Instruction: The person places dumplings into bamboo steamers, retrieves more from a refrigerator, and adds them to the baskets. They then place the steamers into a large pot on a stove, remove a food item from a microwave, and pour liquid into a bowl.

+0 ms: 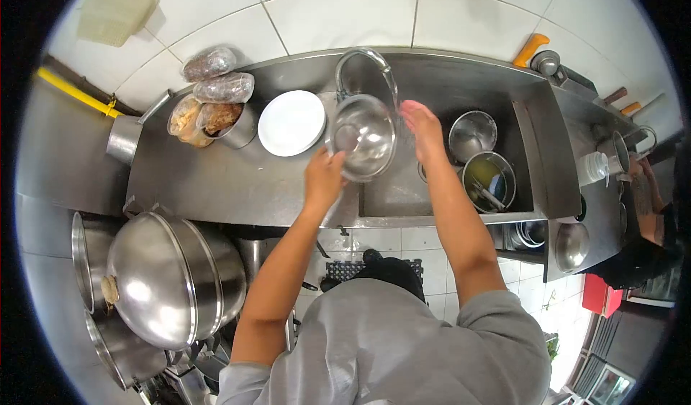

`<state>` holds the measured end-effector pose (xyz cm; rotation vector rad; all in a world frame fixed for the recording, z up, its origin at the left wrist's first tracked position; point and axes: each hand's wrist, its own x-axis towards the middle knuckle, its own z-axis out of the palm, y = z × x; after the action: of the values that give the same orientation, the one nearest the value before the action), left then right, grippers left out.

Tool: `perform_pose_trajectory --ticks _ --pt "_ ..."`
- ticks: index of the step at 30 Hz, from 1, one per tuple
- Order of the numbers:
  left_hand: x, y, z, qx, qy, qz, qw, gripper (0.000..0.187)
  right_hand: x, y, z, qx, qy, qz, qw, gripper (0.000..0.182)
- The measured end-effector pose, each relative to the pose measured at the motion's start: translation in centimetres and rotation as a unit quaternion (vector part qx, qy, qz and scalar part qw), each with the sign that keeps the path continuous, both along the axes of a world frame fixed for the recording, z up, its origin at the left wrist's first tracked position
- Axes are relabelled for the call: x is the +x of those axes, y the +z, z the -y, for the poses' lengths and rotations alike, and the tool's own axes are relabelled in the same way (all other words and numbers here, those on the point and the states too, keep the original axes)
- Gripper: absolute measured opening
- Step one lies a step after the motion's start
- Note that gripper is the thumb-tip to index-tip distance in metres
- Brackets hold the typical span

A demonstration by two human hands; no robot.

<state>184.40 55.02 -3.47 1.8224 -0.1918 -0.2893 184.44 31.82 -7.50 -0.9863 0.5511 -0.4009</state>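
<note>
White-tiled wall [345, 12] behind steel counter [216, 178], tiled floor [432, 243] below.

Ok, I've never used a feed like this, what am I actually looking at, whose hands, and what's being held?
One fisheye camera on a person's head looks down at a steel counter and sink. The left hand grips a steel bowl by its rim, under the tap. The right hand is open and empty beside it. A white plate and wrapped food lie on the counter; more pots sit in the sink. Another person's arm shows at the right edge.
</note>
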Motion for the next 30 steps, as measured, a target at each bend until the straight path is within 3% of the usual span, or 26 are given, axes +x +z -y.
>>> perform_pose_trajectory --ticks 1,2,3,4,5,6,7,8,9,10,13,15,16,18,20,21,22,24,26,28,30 --pt "0.6 -0.2 2.0 0.018 -0.018 0.008 1.000 0.033 -1.0 0.4 -0.1 -0.173 0.090 -0.009 0.981 0.029" --pt "1.2 -0.6 3.6 0.035 -0.037 0.015 0.999 0.031 -2.1 0.5 -0.3 -0.340 0.176 -0.021 0.923 0.026" --pt "1.8 -1.8 4.6 0.035 -0.042 0.013 0.998 0.031 -2.9 -0.7 -1.6 -0.479 0.156 -0.042 0.863 0.024" --pt "2.6 -3.5 5.3 0.101 -0.062 0.225 0.967 0.026 -4.2 -2.2 -2.0 -0.478 0.153 -0.045 0.864 0.024" --pt "2.8 -4.5 5.7 0.161 -0.078 0.425 0.887 0.022 -5.4 -3.7 -2.2 -0.623 0.145 -0.006 0.769 0.026" --pt "2.2 -3.7 5.9 0.162 -0.078 0.426 0.887 0.022 -6.3 -4.5 -2.3 -0.748 0.134 0.034 0.649 0.028" --pt "0.9 -2.2 5.8 0.270 -0.119 0.410 0.863 0.017 -7.1 -3.6 -2.2 -0.736 0.264 -0.147 0.606 0.032" --pt "0.0 -1.2 5.5 0.375 -0.154 0.390 0.827 0.013 -7.6 -2.6 -1.8 -0.689 0.381 -0.316 0.529 0.038" --pt "-0.4 -1.7 4.7 0.413 -0.167 0.453 0.772 0.009 -8.4 -3.4 -0.9 -0.663 0.403 -0.355 0.522 0.041" --pt "-0.9 -1.6 3.8 0.418 -0.161 0.453 0.771 0.009 -9.3 -4.6 -0.1 -0.634 0.424 -0.394 0.513 0.045" --pt "-2.0 -0.8 1.8 0.353 -0.190 0.509 0.761 0.010 -10.3 -5.7 0.7 -0.635 0.440 -0.369 0.517 0.045" --pt "-2.3 0.3 0.0 0.289 -0.174 0.517 0.787 0.011 -10.1 -5.8 0.5 -0.598 0.428 -0.337 0.588 0.044" --pt "-2.3 1.1 -1.0 0.292 -0.168 0.517 0.786 0.011 -9.4 -5.6 0.1 -0.601 0.429 -0.333 0.586 0.044" --pt "-1.9 2.6 -3.4 0.290 -0.055 0.552 0.780 0.014 -7.0 -5.3 -1.2 -0.572 0.390 -0.241 0.680 0.041" --pt "-0.5 3.3 -6.0 0.233 0.029 0.618 0.750 0.016 -3.1 -7.4 -2.7 -0.473 0.316 -0.100 0.816 0.032" --pt "-1.0 4.1 -7.5 0.233 0.066 0.559 0.793 0.010 -1.0 -6.1 -4.5 -0.287 0.274 -0.088 0.914 0.027" --pt "-1.7 5.0 -9.2 0.234 0.105 0.496 0.829 0.009 1.1 -4.6 -6.2 -0.085 0.226 -0.076 0.967 0.023" --pt "-2.3 6.0 -12.5 0.232 0.181 0.477 0.828 0.012 5.9 -3.1 -7.1 0.176 0.209 -0.023 0.962 0.020" --pt "-3.2 6.3 -15.5 0.220 0.253 0.458 0.823 0.017 11.8 -4.0 -6.2 0.314 0.186 0.082 0.927 0.017" --pt "-4.3 5.9 -18.3 0.162 0.344 0.380 0.843 0.018 12.4 0.3 -7.2 0.284 0.047 0.122 0.950 0.023" --pt "-6.3 6.2 -20.3 0.191 0.336 0.340 0.857 0.020 10.2 4.0 -7.8 0.225 0.031 0.128 0.965 0.027"
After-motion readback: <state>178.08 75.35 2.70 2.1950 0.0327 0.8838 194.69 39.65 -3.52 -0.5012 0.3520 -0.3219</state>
